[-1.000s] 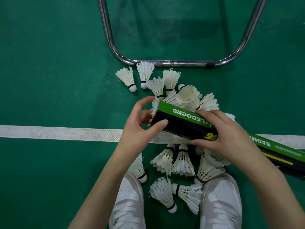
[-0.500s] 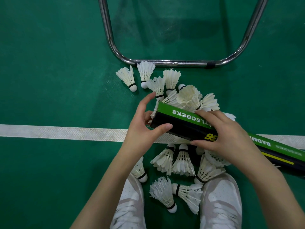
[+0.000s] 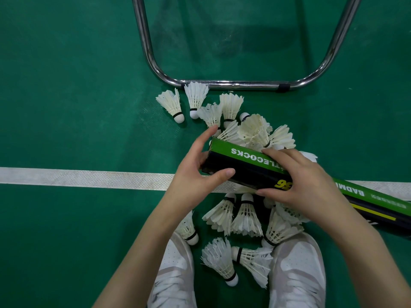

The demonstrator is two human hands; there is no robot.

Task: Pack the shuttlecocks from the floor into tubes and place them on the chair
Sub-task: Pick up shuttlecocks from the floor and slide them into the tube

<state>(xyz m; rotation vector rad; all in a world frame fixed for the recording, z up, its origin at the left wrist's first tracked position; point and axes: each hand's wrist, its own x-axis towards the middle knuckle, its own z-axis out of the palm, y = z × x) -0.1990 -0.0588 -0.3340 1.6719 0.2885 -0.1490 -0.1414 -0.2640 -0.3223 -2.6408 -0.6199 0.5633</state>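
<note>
Left hand (image 3: 195,174) gripping tube (image 3: 251,167) end, right hand (image 3: 295,183) mid-tube

Head cam, close, looks straight down at floor (image 3: 66,107) w/ hands

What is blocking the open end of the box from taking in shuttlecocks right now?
The left hand wraps around the box's near end, thumb and fingers on it, covering the opening from this view. The right hand holds its middle. Loose shuttlecocks lie underneath.
</note>
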